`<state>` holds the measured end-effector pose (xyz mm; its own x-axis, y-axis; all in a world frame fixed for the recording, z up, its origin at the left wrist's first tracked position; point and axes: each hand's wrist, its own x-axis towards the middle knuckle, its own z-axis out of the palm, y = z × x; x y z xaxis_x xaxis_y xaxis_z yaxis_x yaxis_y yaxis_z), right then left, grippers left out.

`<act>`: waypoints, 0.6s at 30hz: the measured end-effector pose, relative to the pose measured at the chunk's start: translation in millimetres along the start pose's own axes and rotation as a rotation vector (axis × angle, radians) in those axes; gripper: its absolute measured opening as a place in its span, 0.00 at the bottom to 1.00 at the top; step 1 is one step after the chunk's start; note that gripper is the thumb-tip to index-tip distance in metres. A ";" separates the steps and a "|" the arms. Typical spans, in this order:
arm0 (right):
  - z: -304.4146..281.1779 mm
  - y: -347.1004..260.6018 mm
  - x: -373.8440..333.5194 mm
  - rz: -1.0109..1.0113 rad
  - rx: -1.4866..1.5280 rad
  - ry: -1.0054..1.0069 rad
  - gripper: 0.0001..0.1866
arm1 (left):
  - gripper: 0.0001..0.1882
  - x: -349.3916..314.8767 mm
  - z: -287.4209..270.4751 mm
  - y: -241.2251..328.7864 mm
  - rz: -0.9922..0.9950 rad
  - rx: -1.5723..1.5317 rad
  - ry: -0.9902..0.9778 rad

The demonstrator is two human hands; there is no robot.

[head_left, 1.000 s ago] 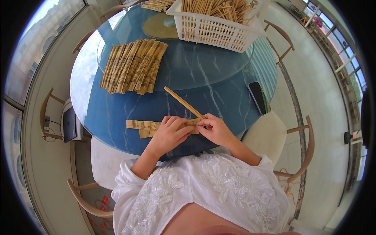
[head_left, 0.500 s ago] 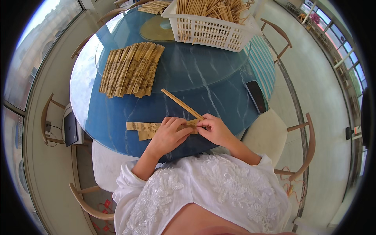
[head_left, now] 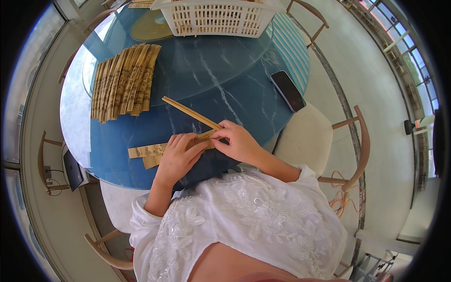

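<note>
A pair of wooden chopsticks (head_left: pixel 190 113) slants up and left from my right hand (head_left: pixel 236 142), whose fingers are pinched around its lower end. The same fingertips touch the right end of a printed tan paper chopstick sleeve (head_left: pixel 146 151). My left hand (head_left: pixel 174 159) grips this sleeve with bent fingers, thumb toward the right hand. Another paper sleeve (head_left: pixel 151 162) lies partly beneath it on the blue table. My fingers hide the sleeve's middle and where the chopsticks meet its end. Farther left lies a fanned row of filled chopstick sleeves (head_left: pixel 124 83).
A white plastic basket (head_left: pixel 218 21) stands at the back of the round marbled table (head_left: pixel 225 105), on a glass turntable. A phone (head_left: pixel 288 91) lies near the right edge. Wooden chairs (head_left: pixel 359 145) surround the table; a laptop (head_left: pixel 71 170) sits at the left.
The whole view has shifted, so the table and its things sit farther left and the basket higher. Both hands keep nearly the same hold on the sleeve and chopsticks.
</note>
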<state>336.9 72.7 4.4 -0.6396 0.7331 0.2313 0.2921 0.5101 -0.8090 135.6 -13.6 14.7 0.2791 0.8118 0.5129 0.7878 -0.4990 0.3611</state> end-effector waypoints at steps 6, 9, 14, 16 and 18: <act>-1.2 1.1 1.0 0.009 0.000 -0.006 0.07 | 0.17 1.5 1.0 -1.0 -0.002 0.011 -0.005; -7.5 -7.7 2.8 0.050 -0.022 0.038 0.09 | 0.16 -0.5 2.1 -3.5 -0.031 0.006 -0.033; -3.6 -5.0 3.8 -0.090 0.032 0.106 0.20 | 0.15 -4.0 3.3 -6.1 -0.071 -0.006 -0.064; -1.3 -11.6 1.7 -0.049 0.061 0.109 0.22 | 0.16 -5.4 4.3 -7.9 -0.072 -0.006 -0.044; -3.4 -13.3 -0.7 -0.011 0.074 0.089 0.22 | 0.16 -5.8 3.9 -8.9 -0.066 0.002 -0.029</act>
<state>335.9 66.9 16.9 -0.5759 0.7665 0.2844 0.2304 0.4860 -0.8431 129.1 -12.7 5.4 0.2423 0.8512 0.4655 0.8061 -0.4436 0.3916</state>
